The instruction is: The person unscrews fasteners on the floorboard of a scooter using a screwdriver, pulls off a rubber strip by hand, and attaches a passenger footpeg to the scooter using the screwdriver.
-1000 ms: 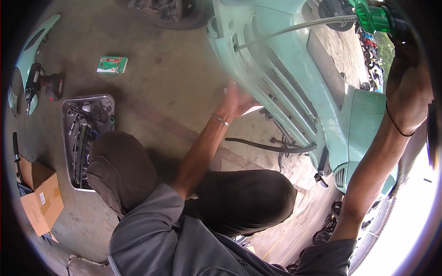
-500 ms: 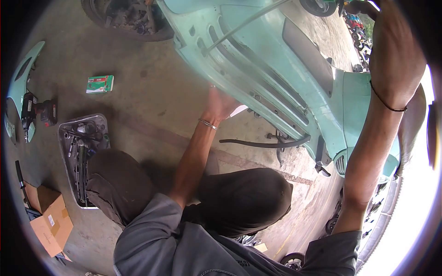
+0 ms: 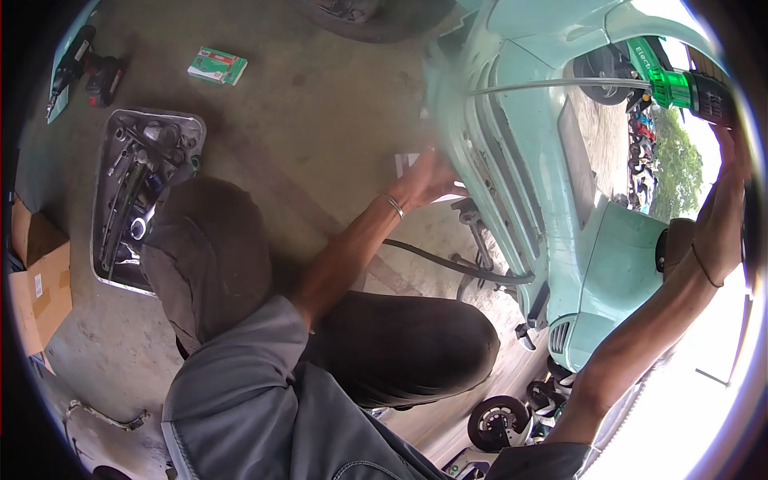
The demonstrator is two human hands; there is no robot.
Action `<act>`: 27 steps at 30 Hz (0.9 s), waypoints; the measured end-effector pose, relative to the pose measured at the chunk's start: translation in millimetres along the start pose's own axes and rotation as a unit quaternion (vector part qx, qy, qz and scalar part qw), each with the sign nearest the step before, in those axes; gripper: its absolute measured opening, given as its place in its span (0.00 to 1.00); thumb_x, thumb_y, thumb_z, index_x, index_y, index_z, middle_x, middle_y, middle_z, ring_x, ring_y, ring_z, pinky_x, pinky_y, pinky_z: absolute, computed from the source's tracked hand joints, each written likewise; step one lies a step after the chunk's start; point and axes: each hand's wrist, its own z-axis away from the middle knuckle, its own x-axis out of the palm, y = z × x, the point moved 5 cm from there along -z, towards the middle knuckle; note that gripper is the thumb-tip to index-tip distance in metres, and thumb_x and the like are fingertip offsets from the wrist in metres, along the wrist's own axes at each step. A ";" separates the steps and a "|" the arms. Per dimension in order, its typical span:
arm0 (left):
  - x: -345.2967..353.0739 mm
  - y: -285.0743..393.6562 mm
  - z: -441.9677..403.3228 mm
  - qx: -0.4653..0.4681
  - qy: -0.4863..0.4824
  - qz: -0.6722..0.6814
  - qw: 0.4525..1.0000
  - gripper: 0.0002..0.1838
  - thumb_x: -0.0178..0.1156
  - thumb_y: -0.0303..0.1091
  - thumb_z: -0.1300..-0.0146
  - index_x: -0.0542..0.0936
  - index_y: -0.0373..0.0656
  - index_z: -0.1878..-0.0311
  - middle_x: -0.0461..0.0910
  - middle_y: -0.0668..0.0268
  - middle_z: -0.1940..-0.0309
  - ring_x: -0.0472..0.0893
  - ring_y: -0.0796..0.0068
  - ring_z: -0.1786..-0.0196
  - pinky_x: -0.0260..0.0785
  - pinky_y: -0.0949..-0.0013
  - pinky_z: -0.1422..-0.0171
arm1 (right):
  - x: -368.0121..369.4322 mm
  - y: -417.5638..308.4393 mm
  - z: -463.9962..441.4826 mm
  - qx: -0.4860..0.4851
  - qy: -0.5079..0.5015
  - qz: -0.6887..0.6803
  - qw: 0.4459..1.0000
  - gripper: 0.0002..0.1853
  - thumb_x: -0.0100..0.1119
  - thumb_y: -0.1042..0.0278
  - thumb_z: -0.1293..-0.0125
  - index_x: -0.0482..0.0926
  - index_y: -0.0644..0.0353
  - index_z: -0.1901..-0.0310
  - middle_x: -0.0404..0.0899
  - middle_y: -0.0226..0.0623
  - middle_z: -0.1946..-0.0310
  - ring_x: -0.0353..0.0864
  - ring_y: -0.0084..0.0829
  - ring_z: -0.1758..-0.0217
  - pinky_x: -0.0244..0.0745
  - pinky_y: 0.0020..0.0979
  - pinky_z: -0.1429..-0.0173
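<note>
My right hand [image 3: 730,152], at the right edge of the view, is closed around the black end of a green-and-black power tool [image 3: 674,86]. Its long thin metal shaft [image 3: 560,83] runs left across the mint-green scooter [image 3: 512,168] to the slotted floorboard [image 3: 500,156]. My left hand [image 3: 428,176] is at the lower edge of this floorboard, its fingers partly hidden and blurred. A flat white piece [image 3: 406,164] shows beside and behind that hand. I cannot tell whether the hand holds it.
On the floor at left are a metal tray of tools [image 3: 200,128], a cordless drill [image 3: 80,68], a green-and-white box [image 3: 218,66] and a cardboard box [image 3: 50,292]. A black hose [image 3: 448,264] hangs below the scooter. A wheel [image 3: 498,422] is at lower right.
The view has shifted, and the scooter now appears farther right and more upright. The green power tool has come into view in my right hand. My left hand stays by the floorboard edge.
</note>
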 end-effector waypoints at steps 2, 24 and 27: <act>-0.9 -1.3 -1.8 -0.011 -0.039 0.023 0.999 0.56 0.20 0.84 0.42 0.47 0.49 0.21 0.54 0.55 0.24 0.62 0.52 0.26 0.58 0.35 0.28 | 11.8 -18.3 -1.0 0.032 -0.015 -0.142 0.989 0.18 0.43 0.67 0.24 0.73 0.70 0.41 0.77 0.54 0.45 0.77 0.40 0.38 0.80 0.39 0.38; -5.7 -5.9 -1.5 -0.031 -0.053 0.020 0.998 0.61 0.22 0.88 0.50 0.39 0.54 0.20 0.43 0.58 0.21 0.46 0.51 0.20 0.43 0.33 0.23 | 27.9 -23.6 -18.8 0.146 -0.017 -0.065 0.987 0.24 0.58 0.58 0.31 0.76 0.69 0.42 0.75 0.50 0.40 0.70 0.44 0.32 0.60 0.51 0.23; -3.9 -3.6 -0.6 -0.023 -0.057 0.013 0.998 0.60 0.21 0.87 0.49 0.39 0.54 0.20 0.43 0.58 0.21 0.46 0.54 0.20 0.44 0.34 0.23 | 27.1 -25.7 -14.8 0.176 0.040 0.045 0.983 0.23 0.55 0.60 0.30 0.75 0.69 0.41 0.74 0.50 0.39 0.70 0.43 0.32 0.59 0.50 0.23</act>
